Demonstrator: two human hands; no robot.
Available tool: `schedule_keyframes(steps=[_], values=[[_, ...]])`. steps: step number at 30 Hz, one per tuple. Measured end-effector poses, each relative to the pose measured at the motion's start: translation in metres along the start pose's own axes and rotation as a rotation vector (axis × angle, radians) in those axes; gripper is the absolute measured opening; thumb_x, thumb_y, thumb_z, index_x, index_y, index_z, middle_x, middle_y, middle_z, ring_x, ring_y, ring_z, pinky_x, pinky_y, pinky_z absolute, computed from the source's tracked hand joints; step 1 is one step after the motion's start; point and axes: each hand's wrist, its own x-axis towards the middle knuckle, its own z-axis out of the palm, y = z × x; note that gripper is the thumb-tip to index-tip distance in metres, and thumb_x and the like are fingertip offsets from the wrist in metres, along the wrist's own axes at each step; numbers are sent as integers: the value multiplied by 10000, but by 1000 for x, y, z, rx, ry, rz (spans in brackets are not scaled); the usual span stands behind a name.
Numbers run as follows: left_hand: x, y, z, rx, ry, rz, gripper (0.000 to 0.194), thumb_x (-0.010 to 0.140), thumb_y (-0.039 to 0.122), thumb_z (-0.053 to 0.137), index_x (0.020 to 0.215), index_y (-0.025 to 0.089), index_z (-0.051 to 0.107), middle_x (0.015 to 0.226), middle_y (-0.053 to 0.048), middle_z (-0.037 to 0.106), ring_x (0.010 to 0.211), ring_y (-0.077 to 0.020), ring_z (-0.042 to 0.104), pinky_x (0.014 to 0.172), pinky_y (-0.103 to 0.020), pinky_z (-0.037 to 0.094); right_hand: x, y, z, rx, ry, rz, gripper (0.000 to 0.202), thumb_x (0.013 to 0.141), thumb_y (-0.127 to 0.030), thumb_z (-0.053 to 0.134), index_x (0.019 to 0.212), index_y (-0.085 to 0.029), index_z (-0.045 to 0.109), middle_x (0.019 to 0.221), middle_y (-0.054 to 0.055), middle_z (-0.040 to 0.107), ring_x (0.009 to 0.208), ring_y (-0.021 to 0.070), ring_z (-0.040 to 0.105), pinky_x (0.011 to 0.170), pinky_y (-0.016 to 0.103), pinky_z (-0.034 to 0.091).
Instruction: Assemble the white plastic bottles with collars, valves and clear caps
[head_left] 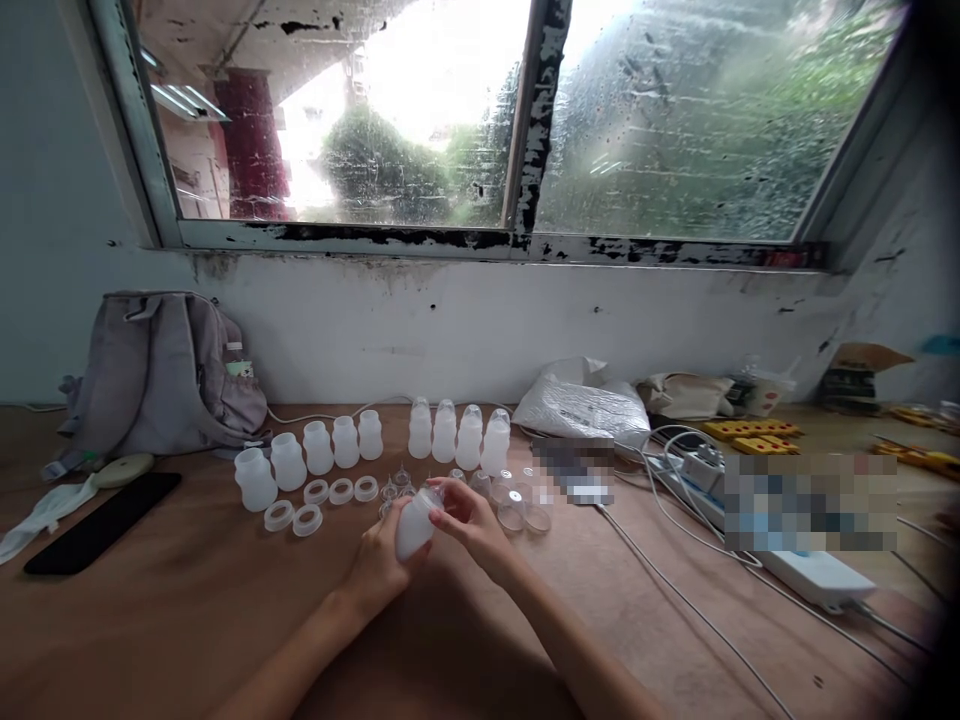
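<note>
A frosted white baby bottle (412,532) is tilted to the right, with my left hand (381,562) wrapped round its body. At the bottle's top, the fingers of my right hand (478,528) are closed on the neck end; the part under them is hard to make out. Open-necked bottle bodies (288,462) stand in a row behind to the left. Capped bottles (469,438) stand upright beyond my hands. Ring collars (341,491) lie left of the held bottle, and clear teats (402,477) sit just behind it, partly hidden. Clear caps (537,518) are right of my right hand.
A grey backpack (169,370) and a black phone-like slab (105,522) are at the left. Along the wall lies a silvery plastic bag (581,402). A white power strip (814,578) with trailing cables (660,575) occupies the right, with yellow items (754,432) beyond.
</note>
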Motion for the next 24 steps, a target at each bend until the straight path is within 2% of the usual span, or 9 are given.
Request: schedule_keyframes(steps=[3, 6, 8, 10, 13, 17, 20, 24], values=[[5, -11, -5, 56, 42, -23, 442, 707, 364, 553, 1102, 205, 435, 983, -63, 615, 859, -218, 595, 739, -319, 470, 6, 22, -11, -241, 170, -20, 389, 680, -391, 621, 1005, -193, 541, 734, -4, 513, 581, 111, 465, 568, 243, 392], [8, -18, -10, 62, 86, -72, 438, 703, 372, 553, 1093, 204, 445, 955, -57, 618, 828, -213, 597, 724, -321, 470, 11, 44, -21, -450, 330, 1, 437, 739, -346, 533, 1134, -171, 470, 596, -37, 443, 527, 128, 442, 560, 262, 379], [9, -18, -12, 55, 84, -86, 435, 698, 374, 557, 1083, 200, 454, 943, -55, 616, 820, -212, 594, 724, -320, 467, 14, 54, -26, -535, 348, 14, 454, 745, -309, 503, 1171, -164, 445, 568, -39, 441, 522, 141, 449, 568, 272, 372], [10, -17, -13, 37, 67, -88, 429, 695, 372, 559, 1075, 201, 457, 944, -52, 611, 821, -212, 590, 735, -320, 459, 16, 57, -27, -569, 343, 15, 373, 747, -302, 491, 1091, -159, 500, 551, -34, 448, 515, 147, 451, 562, 273, 360], [9, -12, -14, -29, 45, -86, 427, 691, 370, 568, 1067, 197, 461, 936, -48, 607, 813, -208, 583, 733, -306, 446, 17, 54, -26, -543, 383, -26, 257, 746, -359, 511, 917, -172, 553, 511, -39, 424, 490, 144, 436, 535, 265, 331], [9, -6, -16, -129, -6, -93, 407, 680, 372, 588, 1025, 180, 490, 838, -25, 607, 728, -182, 566, 663, -259, 429, 14, 48, -23, -483, 396, -47, 353, 681, -423, 596, 956, -204, 560, 516, -43, 432, 493, 147, 435, 541, 271, 327], [9, -2, -17, -202, -66, -95, 390, 670, 372, 602, 990, 163, 520, 816, -21, 602, 710, -171, 548, 648, -240, 413, 13, 47, -21, -431, 369, -4, 307, 652, -421, 620, 877, -215, 595, 518, -32, 461, 502, 152, 437, 561, 288, 343], [9, 0, -17, -304, -118, -125, 336, 677, 373, 604, 920, 149, 542, 786, -16, 582, 701, -157, 521, 632, -229, 396, 14, 37, -19, -251, 537, -23, 322, 668, -436, 608, 878, -193, 584, 669, 22, 550, 599, 168, 481, 623, 312, 386]])
